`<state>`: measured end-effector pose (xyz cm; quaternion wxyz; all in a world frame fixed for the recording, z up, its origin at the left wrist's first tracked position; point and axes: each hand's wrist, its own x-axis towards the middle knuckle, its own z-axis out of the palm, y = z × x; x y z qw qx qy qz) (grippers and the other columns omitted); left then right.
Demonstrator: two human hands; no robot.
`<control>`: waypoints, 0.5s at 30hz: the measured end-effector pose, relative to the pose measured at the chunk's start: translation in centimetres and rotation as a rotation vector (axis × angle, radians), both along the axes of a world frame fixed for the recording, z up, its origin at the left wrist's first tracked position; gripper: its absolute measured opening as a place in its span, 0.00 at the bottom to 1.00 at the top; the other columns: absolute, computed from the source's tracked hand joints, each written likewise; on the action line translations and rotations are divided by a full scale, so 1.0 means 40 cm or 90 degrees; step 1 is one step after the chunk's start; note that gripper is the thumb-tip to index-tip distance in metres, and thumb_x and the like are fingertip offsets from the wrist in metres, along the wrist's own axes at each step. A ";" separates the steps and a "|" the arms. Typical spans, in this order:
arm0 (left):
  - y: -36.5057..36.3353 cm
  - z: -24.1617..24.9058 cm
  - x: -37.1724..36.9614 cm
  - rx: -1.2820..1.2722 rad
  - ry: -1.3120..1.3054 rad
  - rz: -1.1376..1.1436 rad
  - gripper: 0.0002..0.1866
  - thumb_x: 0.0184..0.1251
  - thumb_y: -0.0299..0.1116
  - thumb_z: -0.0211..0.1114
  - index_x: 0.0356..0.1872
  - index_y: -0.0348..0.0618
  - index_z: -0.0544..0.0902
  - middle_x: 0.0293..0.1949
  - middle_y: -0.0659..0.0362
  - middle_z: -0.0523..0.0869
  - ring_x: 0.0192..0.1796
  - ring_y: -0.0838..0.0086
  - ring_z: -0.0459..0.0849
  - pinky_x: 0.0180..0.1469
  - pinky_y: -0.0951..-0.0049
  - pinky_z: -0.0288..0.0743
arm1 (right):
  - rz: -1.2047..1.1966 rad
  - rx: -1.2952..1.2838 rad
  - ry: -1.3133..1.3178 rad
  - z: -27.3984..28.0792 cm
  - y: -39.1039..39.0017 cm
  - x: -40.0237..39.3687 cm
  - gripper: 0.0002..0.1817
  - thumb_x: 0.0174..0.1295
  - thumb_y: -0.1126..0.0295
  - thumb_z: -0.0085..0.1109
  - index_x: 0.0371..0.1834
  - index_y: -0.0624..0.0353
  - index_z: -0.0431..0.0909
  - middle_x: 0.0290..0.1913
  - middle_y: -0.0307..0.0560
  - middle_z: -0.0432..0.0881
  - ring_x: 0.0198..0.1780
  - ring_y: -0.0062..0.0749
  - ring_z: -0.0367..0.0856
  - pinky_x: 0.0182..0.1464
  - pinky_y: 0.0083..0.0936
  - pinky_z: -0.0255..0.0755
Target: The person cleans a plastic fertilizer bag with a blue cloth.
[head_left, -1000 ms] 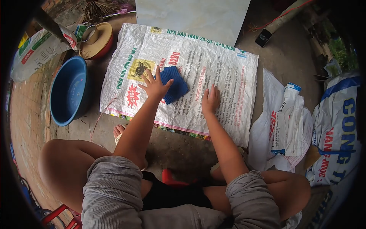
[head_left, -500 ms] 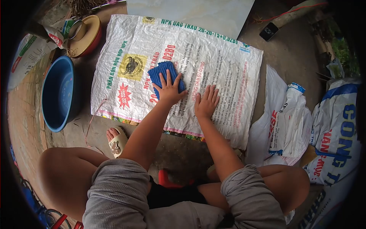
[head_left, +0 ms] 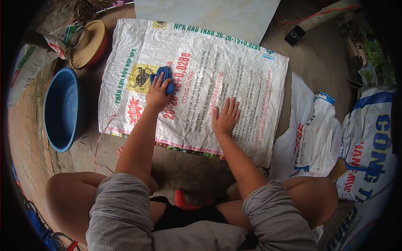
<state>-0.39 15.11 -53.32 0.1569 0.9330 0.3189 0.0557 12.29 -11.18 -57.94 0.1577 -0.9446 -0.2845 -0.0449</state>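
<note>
A white woven fertilizer sack (head_left: 197, 113) with red and green print lies spread flat on the ground before me. My left hand (head_left: 158, 94) holds a bunched blue cloth (head_left: 166, 74) against the sack, just beside its yellow buffalo emblem. Part of the cloth is hidden under my fingers. Farther right, my right hand (head_left: 226, 117) lies flat on the sack's printed text, fingers stretched out and nothing in it.
A blue basin (head_left: 63, 111) stands on the left, with a straw hat (head_left: 88, 44) above it. Several printed sacks (head_left: 370, 142) lie to the right. A phone (head_left: 295, 35) rests at the upper right, near a pale marbled sheet (head_left: 205, 16). A red object (head_left: 184, 200) sits between my legs.
My left hand has moved left with the blue cloth, which was spread under the palm and is now bunched. My right hand stays nearly in place.
</note>
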 end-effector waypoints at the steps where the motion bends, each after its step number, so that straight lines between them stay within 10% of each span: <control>1: 0.009 0.010 -0.018 -0.012 -0.006 0.037 0.34 0.54 0.37 0.71 0.65 0.69 0.71 0.76 0.58 0.59 0.76 0.49 0.58 0.73 0.58 0.60 | -0.001 0.000 0.002 0.000 0.000 0.000 0.36 0.71 0.48 0.44 0.76 0.60 0.56 0.78 0.57 0.53 0.79 0.55 0.47 0.77 0.51 0.38; 10: 0.058 0.006 -0.141 -0.046 -0.097 0.328 0.30 0.55 0.26 0.61 0.62 0.57 0.73 0.71 0.47 0.66 0.69 0.47 0.67 0.69 0.56 0.65 | -0.004 -0.004 -0.018 -0.011 -0.002 -0.002 0.37 0.70 0.48 0.44 0.76 0.59 0.56 0.78 0.56 0.54 0.79 0.54 0.47 0.77 0.51 0.39; 15: -0.136 0.037 -0.050 -0.016 -0.141 0.100 0.30 0.53 0.32 0.69 0.61 0.56 0.75 0.72 0.49 0.66 0.71 0.46 0.66 0.68 0.55 0.67 | -0.010 -0.012 -0.022 -0.008 0.000 -0.002 0.37 0.70 0.47 0.44 0.75 0.59 0.57 0.78 0.55 0.54 0.79 0.53 0.48 0.77 0.50 0.40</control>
